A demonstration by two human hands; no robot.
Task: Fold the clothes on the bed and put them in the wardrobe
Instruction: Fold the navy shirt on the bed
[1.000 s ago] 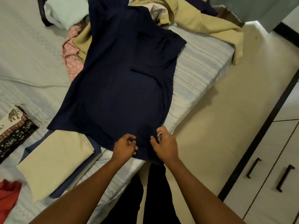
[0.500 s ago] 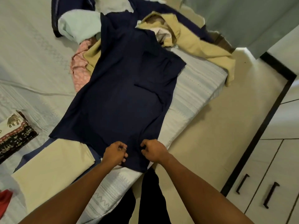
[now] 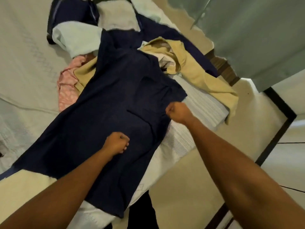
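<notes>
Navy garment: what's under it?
Beside the navy garment, bedsheet shows at right; tan cloth and pink cloth poke out upper left. How far they run beneath is covered.

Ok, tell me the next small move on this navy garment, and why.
Probably draw the right hand leftward, folding that side edge over the middle. The navy garment lies spread lengthwise on the bed, the right hand grips its side edge, and the left hand grips the cloth mid-body, anchoring a fold line.
</notes>
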